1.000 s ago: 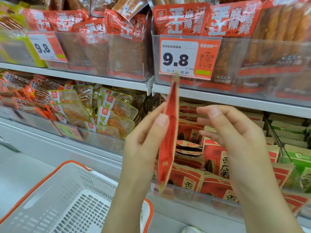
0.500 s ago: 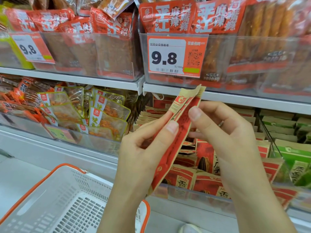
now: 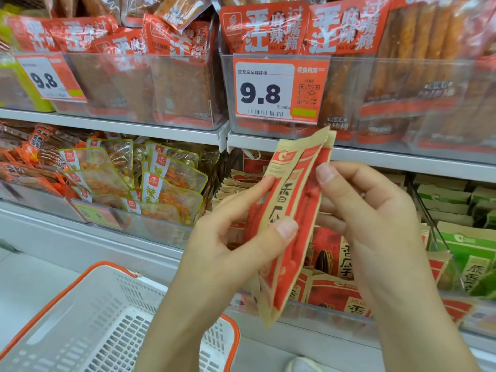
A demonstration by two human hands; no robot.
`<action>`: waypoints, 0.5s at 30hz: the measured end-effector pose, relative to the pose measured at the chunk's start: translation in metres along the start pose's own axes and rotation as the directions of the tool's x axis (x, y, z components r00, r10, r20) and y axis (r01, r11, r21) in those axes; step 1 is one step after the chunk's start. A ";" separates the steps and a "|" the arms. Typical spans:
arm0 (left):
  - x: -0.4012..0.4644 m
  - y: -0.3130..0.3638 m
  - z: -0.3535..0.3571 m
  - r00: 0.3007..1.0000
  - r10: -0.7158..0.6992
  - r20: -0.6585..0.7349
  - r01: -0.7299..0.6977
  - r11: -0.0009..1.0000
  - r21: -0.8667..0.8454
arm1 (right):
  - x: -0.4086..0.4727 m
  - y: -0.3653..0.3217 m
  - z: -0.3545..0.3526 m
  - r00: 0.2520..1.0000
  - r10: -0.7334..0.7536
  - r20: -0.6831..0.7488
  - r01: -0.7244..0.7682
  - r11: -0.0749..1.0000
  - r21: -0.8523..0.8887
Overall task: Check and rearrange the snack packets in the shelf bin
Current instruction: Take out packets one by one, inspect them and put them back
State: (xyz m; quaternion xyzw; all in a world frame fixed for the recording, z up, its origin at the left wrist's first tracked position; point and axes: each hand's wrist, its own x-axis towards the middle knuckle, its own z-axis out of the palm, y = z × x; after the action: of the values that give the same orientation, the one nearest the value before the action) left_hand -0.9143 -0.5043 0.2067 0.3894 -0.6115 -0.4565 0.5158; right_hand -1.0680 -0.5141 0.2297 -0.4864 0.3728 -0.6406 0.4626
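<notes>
I hold a small stack of red-and-tan sunflower seed packets [image 3: 294, 210] upright in front of the lower shelf. My left hand [image 3: 236, 237] grips the stack from the left, thumb across its front. My right hand [image 3: 370, 210] pinches its right edge with thumb and fingers. Behind them the clear shelf bin [image 3: 349, 314] holds several more of the same red packets, some standing in a row, some lying flat.
A white basket with an orange rim [image 3: 107, 318] sits low at the left. Green packets [image 3: 467, 253] fill the bin to the right. Yellow-edged clear packets [image 3: 166, 183] lie in the bin to the left. The upper shelf carries red snack bags behind a 9.8 price tag [image 3: 279, 89].
The packets have turned from edge-on to showing their printed front, tilted to the right. The stack has fanned slightly between both hands. The view has shifted left a little.
</notes>
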 end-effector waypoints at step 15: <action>0.011 -0.018 -0.004 0.860 -0.186 -0.476 -0.061 0.887 -0.457 | -0.004 0.013 0.008 0.924 0.178 0.340 -0.039 0.925 -0.379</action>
State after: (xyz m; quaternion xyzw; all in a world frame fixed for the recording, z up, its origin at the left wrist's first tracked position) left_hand -0.9125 -0.5205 0.1928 0.3835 -0.3162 -0.4855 0.7192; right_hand -1.0563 -0.5141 0.2181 -0.6533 0.4188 -0.4305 0.4610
